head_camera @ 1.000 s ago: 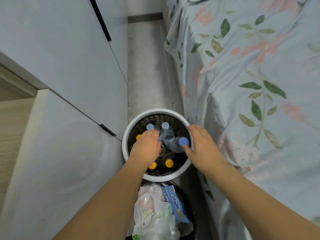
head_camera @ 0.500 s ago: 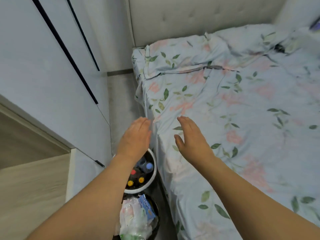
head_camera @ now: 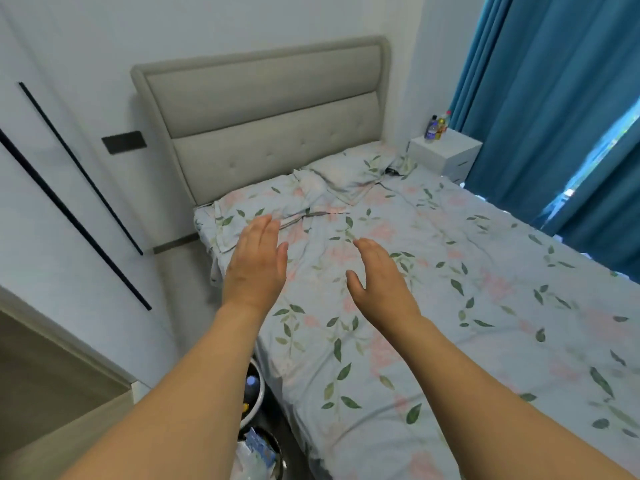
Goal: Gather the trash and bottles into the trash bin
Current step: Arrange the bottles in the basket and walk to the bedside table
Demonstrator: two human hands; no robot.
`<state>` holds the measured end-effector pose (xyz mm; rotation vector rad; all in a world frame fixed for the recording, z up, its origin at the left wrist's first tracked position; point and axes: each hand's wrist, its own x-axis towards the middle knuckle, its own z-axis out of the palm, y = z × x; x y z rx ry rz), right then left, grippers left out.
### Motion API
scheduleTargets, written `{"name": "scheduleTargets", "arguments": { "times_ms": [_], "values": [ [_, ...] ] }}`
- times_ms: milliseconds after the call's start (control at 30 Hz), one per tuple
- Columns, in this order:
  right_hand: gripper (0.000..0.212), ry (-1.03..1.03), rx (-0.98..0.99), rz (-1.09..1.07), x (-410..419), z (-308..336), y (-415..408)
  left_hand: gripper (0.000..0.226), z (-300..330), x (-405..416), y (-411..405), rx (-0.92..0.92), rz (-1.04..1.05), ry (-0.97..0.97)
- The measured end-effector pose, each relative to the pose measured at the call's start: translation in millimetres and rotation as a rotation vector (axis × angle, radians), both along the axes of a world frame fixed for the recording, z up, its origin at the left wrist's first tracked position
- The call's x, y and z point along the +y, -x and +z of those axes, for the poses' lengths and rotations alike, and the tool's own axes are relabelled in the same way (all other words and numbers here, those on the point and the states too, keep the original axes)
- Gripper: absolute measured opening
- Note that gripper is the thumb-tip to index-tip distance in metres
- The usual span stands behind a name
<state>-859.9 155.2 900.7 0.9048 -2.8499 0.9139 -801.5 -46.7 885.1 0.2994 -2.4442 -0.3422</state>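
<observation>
Far left: white wardrobe doors (head_camera: 52, 202) with thin black line handles, a pale wood panel (head_camera: 41, 393) below. Low down beside the bed, mostly hidden behind the left forearm: white bin (head_camera: 257, 393), only a sliver of rim showing, with a blue bottle cap (head_camera: 251, 382) and a spot of yellow inside. Just below it, at the bottom edge: dark bin (head_camera: 277, 459) holding crumpled white plastic and a blue wrapper (head_camera: 258, 445). Both bins on the floor in the gap between wardrobe and bed.

Above, over the bed's near-left corner: left hand (head_camera: 254, 268), palm down, fingers straight and together, grip released, holding nothing. Just to its right, apart from it: right hand (head_camera: 379, 282), fingers extended, thumb spread, grip likewise released and empty. Whether either touches the cover, cannot tell.

Beneath and beyond: bed (head_camera: 450, 323) with a light blue floral cover, green leaves and pink blooms, rumpled near the pillow (head_camera: 349, 168). Behind it, grey padded headboard (head_camera: 263, 123) against the white wall.

Further right, in the corner: white nightstand (head_camera: 450, 154) carrying three small bottles (head_camera: 438, 128), standing upright and close together, details too small to read. Far right: teal curtains (head_camera: 554, 116), a gap of daylight between them.
</observation>
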Motion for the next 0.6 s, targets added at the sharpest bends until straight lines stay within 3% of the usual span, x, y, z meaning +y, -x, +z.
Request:
{"name": "scheduleTargets", "arguments": {
  "times_ms": [600],
  "values": [
    [0.052,0.051,0.065,-0.517,115,36,-46,0.04,41,119,57,-0.03,-0.523,0.066]
  ]
}}
